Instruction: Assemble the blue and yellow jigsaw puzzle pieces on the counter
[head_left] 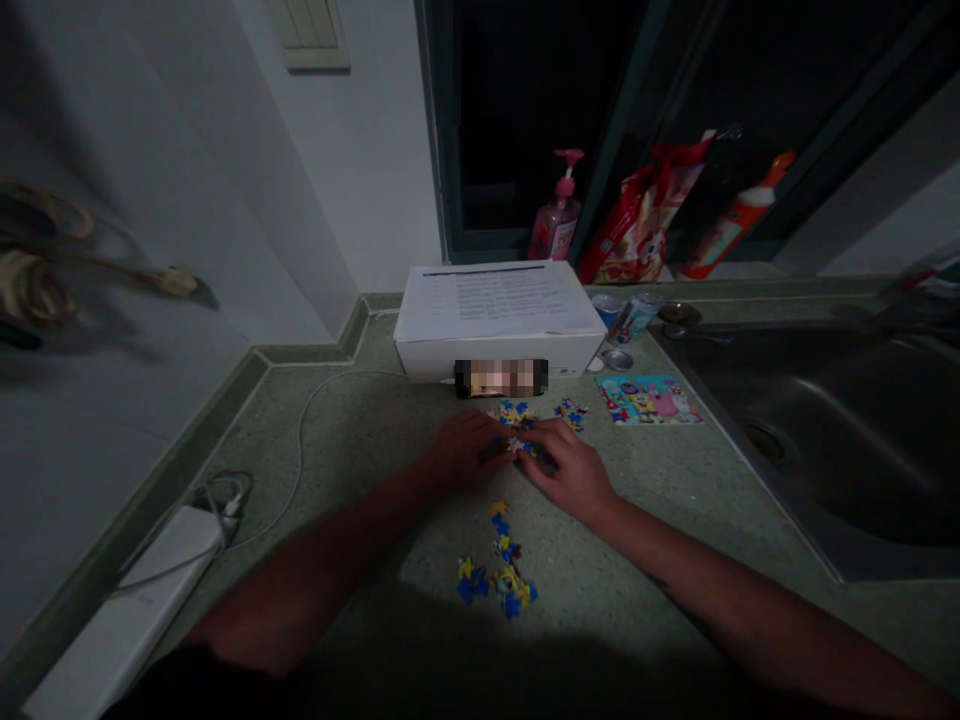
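Puzzle pieces [516,446] at dial centre, pinched between fingertips of our left hand [463,449] and right hand [575,470]. Best we grip edges lightly, check colours against picture card [651,401] between two and three o'clock, hold wrists clear of piece chain [506,548] at six o'clock.

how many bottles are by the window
2: a pink pump bottle left of the red bag, and an orange bottle right of it. The bag or dim right edge may hide more.
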